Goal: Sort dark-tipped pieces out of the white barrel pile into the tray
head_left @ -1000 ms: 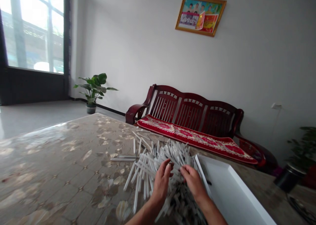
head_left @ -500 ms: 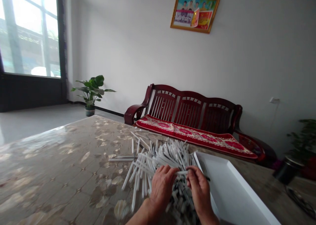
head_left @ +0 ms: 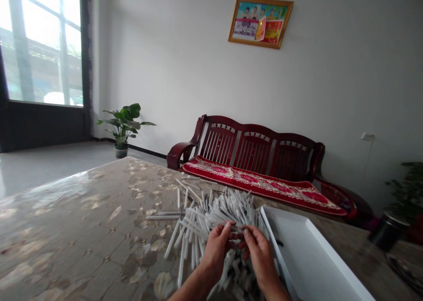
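A heap of slim white pen-like sticks [head_left: 234, 204] lies on the table, spreading out to the left, with dark bits among the nearer ones. Over the heap's near part, my left hand [head_left: 216, 246] pinches one end of a slim stick between thumb and fingers. Close beside it, my right hand [head_left: 259, 250] is closed on the stick's other end, fingertips almost meeting those of the left. Most of the held stick is hidden by the fingers. Against the heap's right side stands a shallow white tray [head_left: 317, 252], with several dark slim pieces along its left wall.
The table [head_left: 99, 226] has a patterned brown cover. Beyond it stands a dark red wooden bench [head_left: 254, 146] with a red floral seat cover. A potted plant [head_left: 122, 124] is at the far left, and a black pot [head_left: 388, 230] with another plant at right.
My hands have drawn closer together and turned, so the white stick that showed between them is now mostly covered by fingers. The view has tilted up slightly.
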